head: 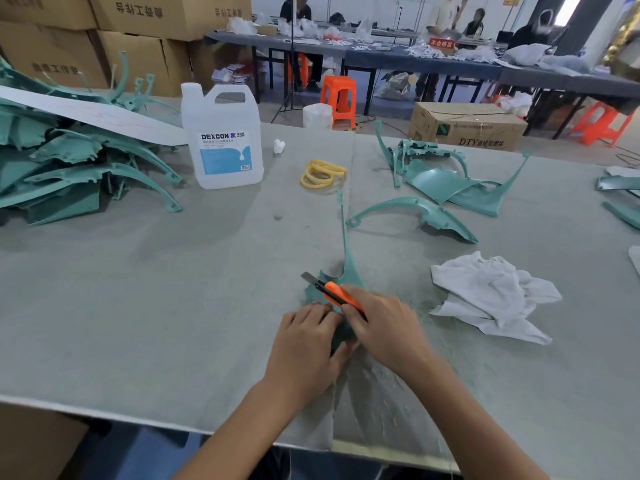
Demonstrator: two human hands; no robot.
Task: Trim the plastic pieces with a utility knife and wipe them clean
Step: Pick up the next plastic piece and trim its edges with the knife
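While the left hand [304,344] grips the broad end of the teal plastic piece [348,268], fingers on top and thumb curled beneath, pinning it to the grey table cover [173,289] near the front edge, the right hand [384,327] is wrapped round the orange utility knife [337,295], blade extended and pointing away to the left; the piece appears light, thin-walled and springy; its long slender arm, reaching away across the table, would probably flex or snap if used as a handle; take hold at the wide body, close to the cut; the smooth moulding may slip under blade pressure. The broad end lies mostly beneath both hands; whether the blade edge touches plastic cannot be made out; the white rag [491,296] lies apart to the right; the DEXCON jug [223,136] stands well behind.
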